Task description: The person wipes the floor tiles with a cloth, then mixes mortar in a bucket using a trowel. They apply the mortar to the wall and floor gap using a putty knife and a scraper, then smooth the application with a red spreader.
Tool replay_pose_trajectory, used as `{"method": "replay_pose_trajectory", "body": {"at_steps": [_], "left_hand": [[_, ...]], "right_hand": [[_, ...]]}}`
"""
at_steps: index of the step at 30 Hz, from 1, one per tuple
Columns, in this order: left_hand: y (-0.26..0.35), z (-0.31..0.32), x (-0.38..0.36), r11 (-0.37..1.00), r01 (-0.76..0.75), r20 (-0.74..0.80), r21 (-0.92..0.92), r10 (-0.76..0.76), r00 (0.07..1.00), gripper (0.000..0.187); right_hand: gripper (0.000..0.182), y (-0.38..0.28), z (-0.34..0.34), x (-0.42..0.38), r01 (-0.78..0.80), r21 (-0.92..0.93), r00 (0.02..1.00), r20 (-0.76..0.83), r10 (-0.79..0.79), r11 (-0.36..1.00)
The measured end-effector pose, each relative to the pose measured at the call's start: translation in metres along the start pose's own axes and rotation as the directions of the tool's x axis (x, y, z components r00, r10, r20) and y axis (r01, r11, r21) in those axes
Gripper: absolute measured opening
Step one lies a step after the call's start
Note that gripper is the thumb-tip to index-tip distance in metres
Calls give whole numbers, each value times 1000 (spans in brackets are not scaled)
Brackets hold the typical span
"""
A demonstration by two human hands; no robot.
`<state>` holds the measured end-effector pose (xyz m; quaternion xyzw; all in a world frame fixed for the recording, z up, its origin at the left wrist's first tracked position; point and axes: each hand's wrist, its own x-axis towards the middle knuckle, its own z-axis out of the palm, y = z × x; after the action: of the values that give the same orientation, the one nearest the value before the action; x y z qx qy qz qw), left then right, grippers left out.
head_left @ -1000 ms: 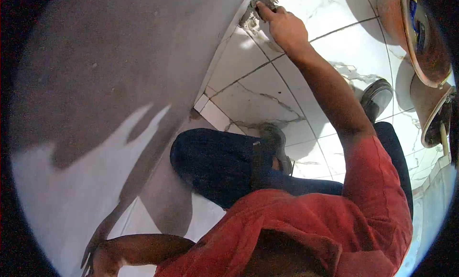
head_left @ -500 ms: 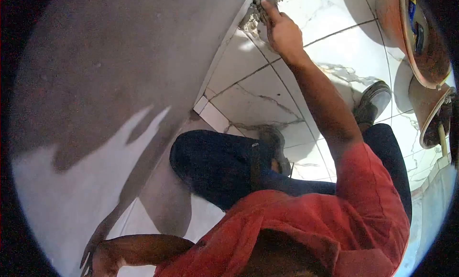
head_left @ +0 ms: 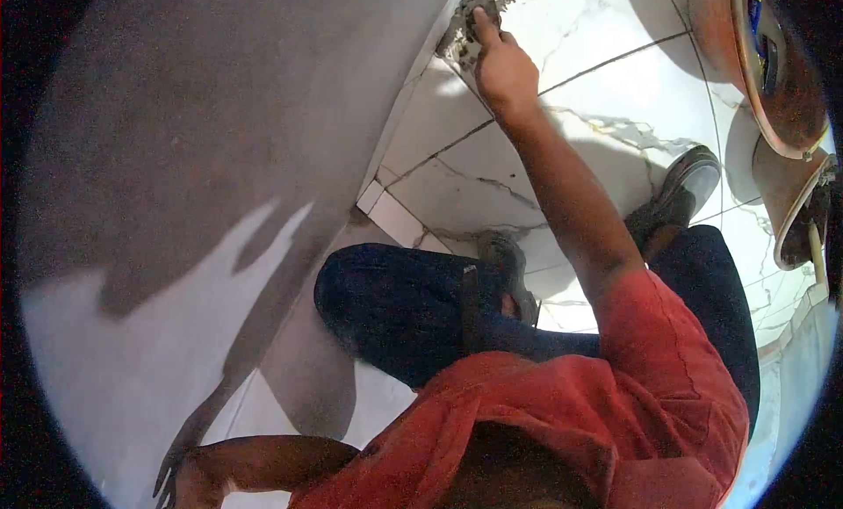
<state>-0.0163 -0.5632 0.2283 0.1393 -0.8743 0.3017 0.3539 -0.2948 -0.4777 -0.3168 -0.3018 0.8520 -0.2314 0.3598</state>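
My right hand [head_left: 507,72] reaches to the corner where the wall meets the floor, its fingers closed and one digit stretched forward. It presses at a clump of wet grey mortar [head_left: 457,42] along the wall's foot. Whatever lies inside the grip is covered by the hand and smeared with mortar, so I cannot make it out. My left hand [head_left: 183,489] is low at the left edge, beside the wall, with its thin fingers apart and partly lost in shadow. Nothing shows in it.
A grey wall [head_left: 202,122] fills the left side. White marbled tiles [head_left: 474,180] cover the floor around my knees and shoes [head_left: 689,184]. To the right stand a mortar-stained bucket [head_left: 733,52] with items inside and a second bucket [head_left: 781,193] with a stick-like handle.
My right hand has shifted slightly left, closer to the wall, still at the mortar. The right forearm has swung left with it. My left hand stays nearly where it was.
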Motion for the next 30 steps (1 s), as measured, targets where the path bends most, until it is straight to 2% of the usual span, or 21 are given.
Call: {"method": "replay_pose_trajectory", "body": {"at_steps": [1, 2, 3, 4, 5, 6, 7, 8, 9, 10, 11, 15, 19, 21, 22, 24, 25, 27, 30], "left_hand": [[22, 16, 1, 940, 242, -154, 242, -209, 966, 77], [17, 15, 8, 941, 240, -148, 240, -209, 967, 77], [9, 14, 20, 930, -262, 165, 257, 225, 960, 74], [11, 16, 20, 840, -495, 311, 221, 420, 852, 73], [13, 19, 20, 711, -691, 436, 129, 585, 684, 71], [27, 28, 9, 931, -230, 135, 282, 198, 971, 71], [35, 33, 0, 918, 303, -207, 256, -254, 945, 74], [25, 22, -4, 919, 303, -208, 252, -255, 945, 74], [8, 4, -7, 923, 112, -76, 369, -91, 993, 75], [-9, -14, -9, 891, -96, 60, 444, 78, 995, 77], [-12, -12, -6, 890, -153, 90, 429, 126, 988, 75], [-3, -6, -6, 918, -68, 25, 391, 63, 998, 66], [-1, -2, -8, 921, -12, -25, 389, 24, 999, 57], [1, -3, -9, 921, 6, -39, 390, 10, 999, 52], [0, -2, -9, 922, 13, -46, 388, 5, 999, 50], [0, -4, -9, 919, 24, -54, 395, -3, 999, 46], [1, -3, -9, 918, 24, -56, 396, -2, 998, 44], [1, -2, -9, 918, 22, -62, 396, 3, 998, 39], [0, -4, -9, 914, 23, -68, 405, 5, 998, 33]], "right_hand": [[61, 1, 2, 0, 0, 3, 1000, 1, 0, 1000], [60, 6, 5, -1, 26, -3, 999, -25, -26, 1000], [61, 9, 7, -2, 54, -11, 997, -52, -54, 999], [61, 10, 9, -1, 55, -13, 997, -53, -56, 998], [61, 11, 10, 1, 54, -1, 998, -16, -54, 999], [62, 11, 11, 2, 50, 12, 998, 22, -51, 999], [62, 11, 13, 2, 51, 11, 998, 21, -51, 999], [61, 11, 14, 2, 78, -7, 997, -11, -78, 997], [61, 11, 14, 2, 105, -27, 993, -43, -106, 994], [61, 11, 14, 4, 103, -26, 994, -47, -104, 994], [61, 11, 15, 6, 96, -40, 992, -84, -99, 995], [58, 9, 19, 14, 83, -16, 981, -172, -84, 996], [60, 2, 16, 17, 84, -34, 978, -187, -89, 996], [65, -5, 7, 10, 4, 174, 989, -144, 21, 985], [65, -8, 2, 8, 5, 174, 989, -144, 21, 985], [66, -12, -4, 5, -92, 185, 995, -10, 95, 979], [66, -11, 0, 5, -92, 185, 995, -10, 95, 978], [64, -5, 15, 3, 147, 350, 963, -266, -52, 925], [73, -4, 32, 3, 129, 319, 961, -272, -39, 939]]}}
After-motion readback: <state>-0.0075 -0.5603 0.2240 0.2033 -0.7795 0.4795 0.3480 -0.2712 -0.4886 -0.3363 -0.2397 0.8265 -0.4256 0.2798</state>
